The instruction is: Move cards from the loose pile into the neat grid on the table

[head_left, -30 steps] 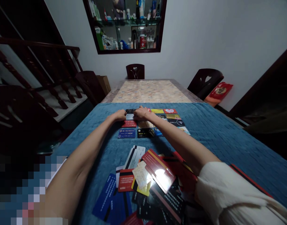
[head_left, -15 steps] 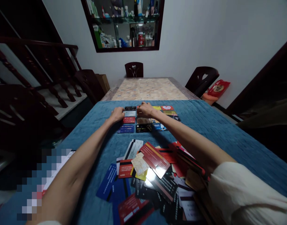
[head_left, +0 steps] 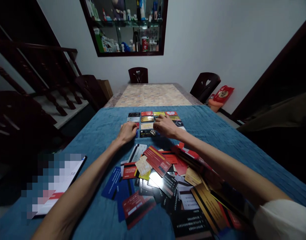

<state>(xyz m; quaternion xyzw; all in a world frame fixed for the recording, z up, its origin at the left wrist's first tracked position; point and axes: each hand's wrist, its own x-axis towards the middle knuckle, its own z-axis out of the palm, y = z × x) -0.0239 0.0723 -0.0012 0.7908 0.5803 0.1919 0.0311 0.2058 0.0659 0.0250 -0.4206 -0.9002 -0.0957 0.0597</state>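
Bank-type cards lie face up in a neat grid of rows on the blue cloth (head_left: 105, 123). My left hand (head_left: 128, 131) rests at the grid's lower left corner, fingers bent down, covering most of a red card (head_left: 137, 125) and a blue card (head_left: 137, 134). My right hand (head_left: 166, 126) is over the third column, its fingers slightly apart and touching down beside a beige card (head_left: 146, 126). A black card (head_left: 146, 133) with a white emblem lies between my hands. Neither hand lifts a card. Closer to me spreads a loose pile of cards (head_left: 157, 161), mostly stripe side up.
A tablet-like device (head_left: 60, 186), partly pixelated, lies left of my left forearm. Beyond the cloth stretches the patterned tabletop (head_left: 153, 95). Chairs (head_left: 138, 75) stand around the table, and a red bag (head_left: 223, 94) is on the right.
Both hands have come nearer to me along the grid, from its upper rows to its lower rows. My right hand has also shifted right, uncovering cards in the second column. The view has turned slightly.
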